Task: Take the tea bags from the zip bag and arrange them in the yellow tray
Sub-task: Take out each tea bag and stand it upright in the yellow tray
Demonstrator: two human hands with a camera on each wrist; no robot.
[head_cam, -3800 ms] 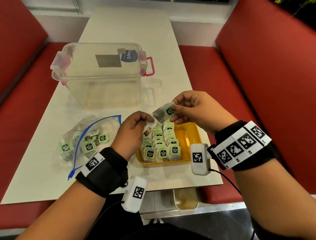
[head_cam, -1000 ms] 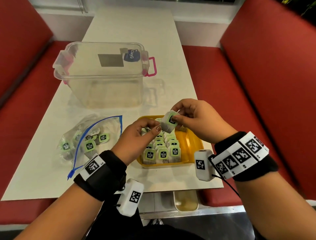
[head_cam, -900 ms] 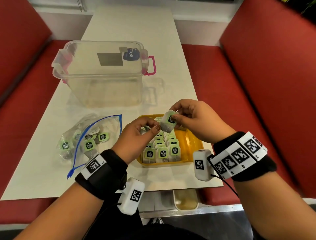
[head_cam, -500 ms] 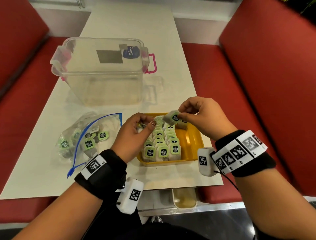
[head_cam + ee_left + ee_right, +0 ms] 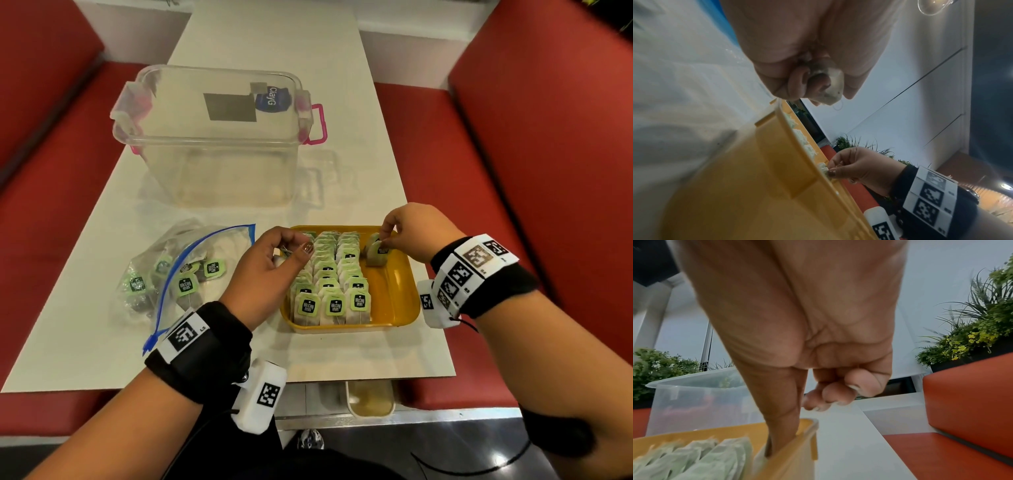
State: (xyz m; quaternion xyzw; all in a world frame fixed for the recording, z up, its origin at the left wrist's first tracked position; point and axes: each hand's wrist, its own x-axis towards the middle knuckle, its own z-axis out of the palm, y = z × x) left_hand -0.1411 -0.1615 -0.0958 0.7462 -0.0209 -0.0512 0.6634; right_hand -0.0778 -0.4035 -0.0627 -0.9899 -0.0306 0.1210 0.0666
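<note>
The yellow tray (image 5: 406, 310) sits on the white table with three rows of green-tagged tea bags (image 5: 334, 281) standing in its left part. My right hand (image 5: 385, 240) pinches one tea bag (image 5: 376, 255) at its top and holds it upright at the far end of the tray's bare right side. From the right wrist, my thumb reaches down inside the tray wall (image 5: 795, 456). My left hand (image 5: 295, 250) hovers over the tray's far left corner, its fingers curled round another tea bag (image 5: 831, 86). The zip bag (image 5: 171, 274) lies open to the left, with several tea bags inside.
A clear plastic box (image 5: 219, 144) with pink latches stands behind the tray and the zip bag. Red benches (image 5: 513, 171) run along both sides of the table. The table's near edge (image 5: 308, 377) is just below the tray.
My right hand has brought its tea bag down from above the rows into the tray's far right side. My left hand has stayed at the tray's left edge, still gripping its bag.
</note>
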